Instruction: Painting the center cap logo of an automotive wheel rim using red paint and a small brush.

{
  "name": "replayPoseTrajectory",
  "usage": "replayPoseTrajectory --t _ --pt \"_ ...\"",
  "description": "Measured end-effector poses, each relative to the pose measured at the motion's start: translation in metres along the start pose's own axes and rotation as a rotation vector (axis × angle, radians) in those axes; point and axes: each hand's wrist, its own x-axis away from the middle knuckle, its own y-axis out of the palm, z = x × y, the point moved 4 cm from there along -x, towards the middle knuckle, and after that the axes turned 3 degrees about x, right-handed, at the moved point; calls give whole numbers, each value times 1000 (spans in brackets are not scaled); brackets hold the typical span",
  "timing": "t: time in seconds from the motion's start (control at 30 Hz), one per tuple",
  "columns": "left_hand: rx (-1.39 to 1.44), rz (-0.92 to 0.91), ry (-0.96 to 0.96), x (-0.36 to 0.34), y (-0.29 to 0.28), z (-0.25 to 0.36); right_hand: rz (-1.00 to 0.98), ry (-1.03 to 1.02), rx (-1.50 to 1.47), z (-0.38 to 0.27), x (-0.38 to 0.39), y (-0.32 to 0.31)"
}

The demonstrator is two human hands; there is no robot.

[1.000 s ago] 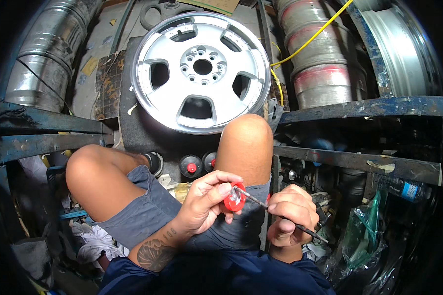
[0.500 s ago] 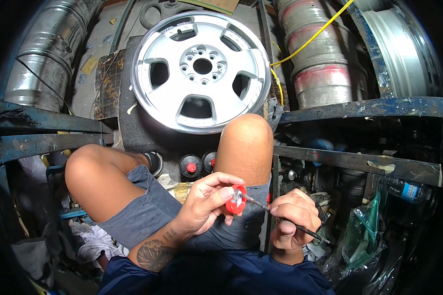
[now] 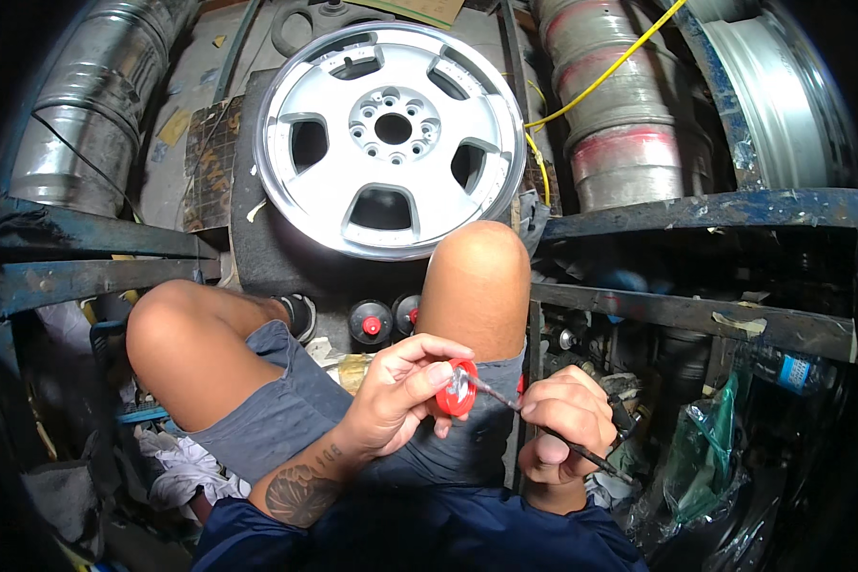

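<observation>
My left hand (image 3: pixel 398 398) pinches a small red cap (image 3: pixel 456 389) over my lap, its open side tilted toward my right. My right hand (image 3: pixel 562 427) grips a thin dark brush (image 3: pixel 543 426) like a pen, and the brush tip rests inside the cap. Both hands hover above my grey shorts, just below my right knee (image 3: pixel 475 276). Ahead of my knees a silver alloy wheel (image 3: pixel 391 133) lies flat on a dark mat.
Two small black bottles with red tips (image 3: pixel 370 324) stand between my legs. Blue metal bars (image 3: pixel 705 210) run across left and right. A ribbed metal duct (image 3: pixel 86 105) lies at left, a drum (image 3: pixel 629 124) with a yellow cable and another rim (image 3: pixel 772 105) at right.
My hands have stayed over my lap; the brush tip has shifted slightly within the red cap. The wheel and my legs have not moved.
</observation>
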Motion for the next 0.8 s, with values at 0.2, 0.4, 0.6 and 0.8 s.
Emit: replayPoseTrajectory --t 0.2,0.4,0.6,0.8 --pt "-70 -25 -15 0 -2 -2 -23 -19 -34 -1 1 -3" --pt "-65 -6 4 0 -3 -2 32 -24 -22 0 -1 0" --pt "-86 9 -12 -1 -1 -1 75 18 -35 -2 1 -4" --pt "-26 -1 -35 -1 -1 -2 4 57 -62 -1 1 -4"
